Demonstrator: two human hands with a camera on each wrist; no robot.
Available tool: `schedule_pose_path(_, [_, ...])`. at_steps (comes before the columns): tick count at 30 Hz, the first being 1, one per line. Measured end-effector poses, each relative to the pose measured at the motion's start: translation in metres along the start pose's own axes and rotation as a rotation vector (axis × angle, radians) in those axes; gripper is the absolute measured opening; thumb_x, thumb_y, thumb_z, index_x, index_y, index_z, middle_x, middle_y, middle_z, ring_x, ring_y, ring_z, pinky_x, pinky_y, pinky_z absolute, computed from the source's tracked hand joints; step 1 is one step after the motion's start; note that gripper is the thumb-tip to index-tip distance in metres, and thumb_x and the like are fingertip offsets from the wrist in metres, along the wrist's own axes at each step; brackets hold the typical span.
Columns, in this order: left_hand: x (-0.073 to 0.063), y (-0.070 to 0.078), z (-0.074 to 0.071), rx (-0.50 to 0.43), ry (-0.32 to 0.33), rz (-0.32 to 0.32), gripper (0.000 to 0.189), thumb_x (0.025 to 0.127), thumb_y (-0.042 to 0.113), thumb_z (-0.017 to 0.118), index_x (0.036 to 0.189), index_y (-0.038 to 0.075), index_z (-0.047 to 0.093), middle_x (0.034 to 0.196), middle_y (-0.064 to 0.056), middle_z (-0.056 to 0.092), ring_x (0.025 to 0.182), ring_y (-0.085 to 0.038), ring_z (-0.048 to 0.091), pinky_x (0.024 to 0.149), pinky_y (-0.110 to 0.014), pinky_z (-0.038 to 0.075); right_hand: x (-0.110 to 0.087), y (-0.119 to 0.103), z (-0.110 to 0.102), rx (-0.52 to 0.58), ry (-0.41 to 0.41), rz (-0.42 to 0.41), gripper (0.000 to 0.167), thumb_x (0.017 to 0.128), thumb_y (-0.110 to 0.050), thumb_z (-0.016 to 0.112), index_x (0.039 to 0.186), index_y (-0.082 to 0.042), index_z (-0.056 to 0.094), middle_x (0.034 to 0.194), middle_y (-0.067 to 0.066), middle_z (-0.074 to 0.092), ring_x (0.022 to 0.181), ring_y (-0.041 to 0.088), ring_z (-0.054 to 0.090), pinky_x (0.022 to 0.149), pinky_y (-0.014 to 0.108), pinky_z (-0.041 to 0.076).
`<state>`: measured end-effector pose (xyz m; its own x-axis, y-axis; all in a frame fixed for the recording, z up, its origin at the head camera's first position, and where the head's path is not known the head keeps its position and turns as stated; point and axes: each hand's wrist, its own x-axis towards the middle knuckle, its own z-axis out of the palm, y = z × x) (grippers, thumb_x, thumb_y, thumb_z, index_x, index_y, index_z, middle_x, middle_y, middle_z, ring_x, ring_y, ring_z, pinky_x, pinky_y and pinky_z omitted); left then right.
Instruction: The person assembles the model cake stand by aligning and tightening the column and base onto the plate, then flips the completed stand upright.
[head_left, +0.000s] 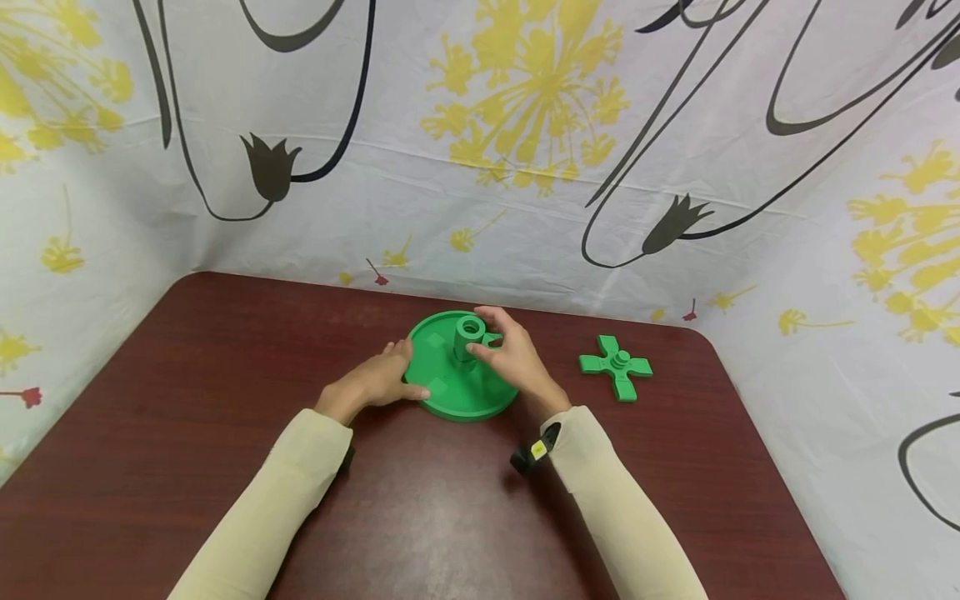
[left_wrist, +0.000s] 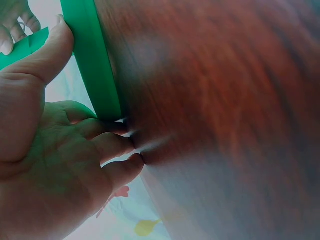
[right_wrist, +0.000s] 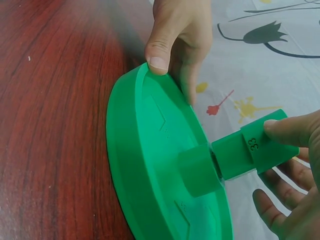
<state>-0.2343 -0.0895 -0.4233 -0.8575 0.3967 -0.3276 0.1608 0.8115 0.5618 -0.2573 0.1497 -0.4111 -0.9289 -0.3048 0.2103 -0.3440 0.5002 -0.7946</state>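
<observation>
A round green disc [head_left: 459, 402] with a raised rim lies on the table. From its middle rises a short green socket [right_wrist: 196, 172]. A green tube [right_wrist: 252, 145] marked 33 stands upright at the socket, in line with it. My right hand [head_left: 517, 360] pinches this tube near its top, thumb on the near side and fingers round the back. At the disc's left side, my left hand [head_left: 375, 379] holds the rim, thumb over the top edge and fingers along the outside. In the left wrist view its fingertips [left_wrist: 135, 162] rest at the tabletop.
A green cross-shaped piece [head_left: 636, 367] with a threaded stud in its middle lies on the table, right of the disc. The dark red wooden table [head_left: 187, 400] has rounded far corners. Patterned white cloth [head_left: 420, 133] hangs behind it and at both sides.
</observation>
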Motion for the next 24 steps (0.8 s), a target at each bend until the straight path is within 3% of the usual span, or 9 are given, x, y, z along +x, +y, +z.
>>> schedule_pose_path(17, [-0.0006,-0.0012,0.0007,0.010,0.001,0.011,0.098,0.095,0.040,0.066,0.157,-0.005,0.005,0.164,-0.023,0.006,0.152,-0.038,0.004,0.123,-0.053,0.014,-0.0002,0.0021,0.0013,-0.017,0.013,0.023,0.059,0.086,-0.011,0.078,0.140,-0.007,0.052,0.129,0.014,0.061,0.119,0.028,0.058,0.092,0.048,0.053])
schedule_pose_path(24, [0.0005,-0.0010,0.0004,0.007,-0.001,0.011,0.097,0.096,0.040,0.065,0.157,-0.006,0.005,0.164,-0.023,0.006,0.152,-0.039,0.004,0.123,-0.053,0.014,0.0019,0.0053,0.0025,0.094,-0.034,-0.015,0.060,0.088,-0.003,0.074,0.142,-0.004,0.049,0.140,0.016,0.056,0.128,0.029,0.054,0.100,0.048,0.050])
